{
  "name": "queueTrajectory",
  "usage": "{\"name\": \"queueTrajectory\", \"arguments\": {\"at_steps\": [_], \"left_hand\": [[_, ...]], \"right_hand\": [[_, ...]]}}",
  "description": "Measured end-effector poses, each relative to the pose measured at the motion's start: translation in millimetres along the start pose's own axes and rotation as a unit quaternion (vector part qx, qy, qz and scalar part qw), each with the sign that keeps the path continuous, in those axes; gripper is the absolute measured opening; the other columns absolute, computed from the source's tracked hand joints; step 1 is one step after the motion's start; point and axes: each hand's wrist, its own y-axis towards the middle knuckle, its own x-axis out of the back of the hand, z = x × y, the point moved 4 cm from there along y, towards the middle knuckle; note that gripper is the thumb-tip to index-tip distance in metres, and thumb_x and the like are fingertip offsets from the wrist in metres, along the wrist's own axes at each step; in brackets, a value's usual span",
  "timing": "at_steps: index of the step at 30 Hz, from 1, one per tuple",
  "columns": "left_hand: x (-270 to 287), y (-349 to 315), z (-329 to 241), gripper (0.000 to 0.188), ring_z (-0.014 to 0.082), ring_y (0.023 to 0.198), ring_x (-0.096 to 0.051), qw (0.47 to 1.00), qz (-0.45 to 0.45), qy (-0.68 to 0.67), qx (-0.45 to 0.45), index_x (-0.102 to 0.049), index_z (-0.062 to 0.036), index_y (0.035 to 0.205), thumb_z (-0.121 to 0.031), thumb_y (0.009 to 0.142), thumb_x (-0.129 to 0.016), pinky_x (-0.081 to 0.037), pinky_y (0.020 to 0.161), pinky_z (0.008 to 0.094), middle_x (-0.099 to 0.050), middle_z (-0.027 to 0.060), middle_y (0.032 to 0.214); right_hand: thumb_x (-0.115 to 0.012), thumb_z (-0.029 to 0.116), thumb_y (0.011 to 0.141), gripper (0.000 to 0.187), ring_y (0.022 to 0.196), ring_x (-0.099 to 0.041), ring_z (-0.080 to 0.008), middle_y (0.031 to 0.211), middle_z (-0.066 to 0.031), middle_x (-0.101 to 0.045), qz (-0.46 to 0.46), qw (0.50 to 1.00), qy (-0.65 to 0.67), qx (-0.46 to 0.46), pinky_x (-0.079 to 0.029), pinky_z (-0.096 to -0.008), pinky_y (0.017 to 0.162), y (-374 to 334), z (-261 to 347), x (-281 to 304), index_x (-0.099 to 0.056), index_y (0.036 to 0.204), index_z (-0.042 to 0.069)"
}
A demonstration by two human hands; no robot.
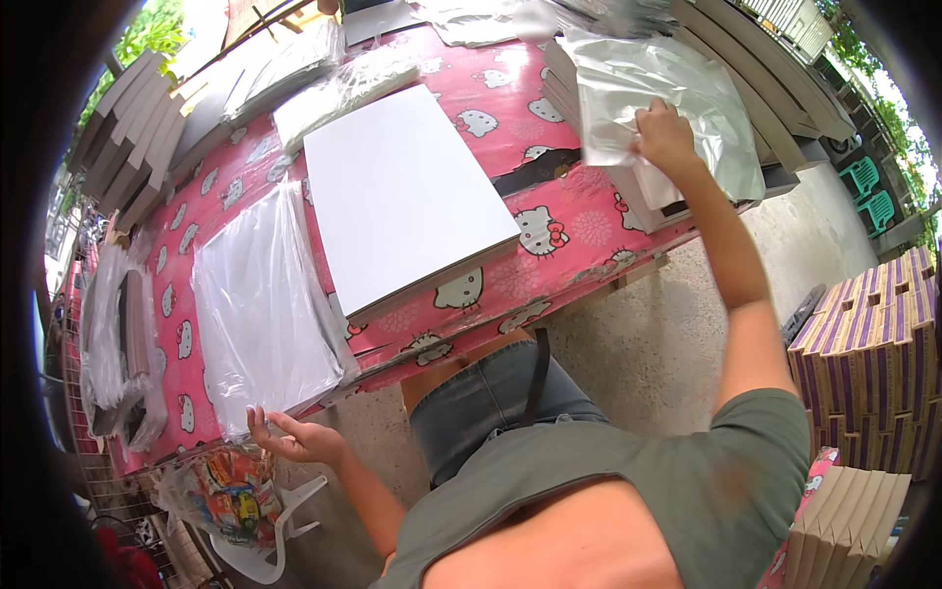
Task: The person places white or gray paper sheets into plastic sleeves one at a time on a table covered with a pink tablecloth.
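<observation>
My right hand (669, 137) reaches to the far right of the table, its fingers closed on the edge of a clear plastic bag (716, 108). That bag lies on top of a stack of boards or sheets (561, 86). My left hand (304, 439) is held off the table's front edge, palm up and empty, with its fingers apart. Just beyond it lies a stack of white sheets in clear plastic (265, 294). Between my hands sits a neat pile of white sheets (402, 187) with greyish edges.
A pink patterned cloth (589, 221) covers the table. More plastic-wrapped packs (343, 93) lie at the back, grey board stacks (128, 137) at the left. On the right stand piled cartons (868, 363) and green chairs (863, 182). A white plastic chair (270, 545) is below left.
</observation>
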Motion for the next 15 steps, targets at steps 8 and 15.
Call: {"name": "queueTrajectory", "arguments": {"at_steps": [8, 15], "left_hand": [[-37, 2, -39, 0.028, 0.0201, 0.106, -0.045, 0.966, 0.064, -0.183, 0.172, -0.045, 0.0017, 0.111, 0.0, 0.084, -0.047, -0.033, 0.092, 0.0329, -0.046, 0.0091, 0.116], [-54, 18, -68, 0.034, 0.0191, 0.105, -0.044, 0.953, 0.154, -0.199, 0.165, -0.041, 0.0006, 0.116, 0.0, 0.082, -0.049, -0.035, 0.091, 0.0319, -0.043, 0.0083, 0.119]], "right_hand": [[-0.061, 0.02, 0.076, 0.019, 0.065, -0.055, -0.015, 0.075, -0.0047, -0.064, 0.041, 0.849, 0.514, -0.115, -0.044, -0.0285, 0.059, 37, -93, -6, -0.067, 0.085, 0.004], [-0.05, 0.012, 0.08, 0.015, 0.063, -0.052, -0.0109, 0.072, 0.0006, -0.057, 0.11, 0.809, 0.56, -0.143, -0.042, -0.0268, 0.057, 62, -107, -1, -0.063, 0.085, 0.007]]}}
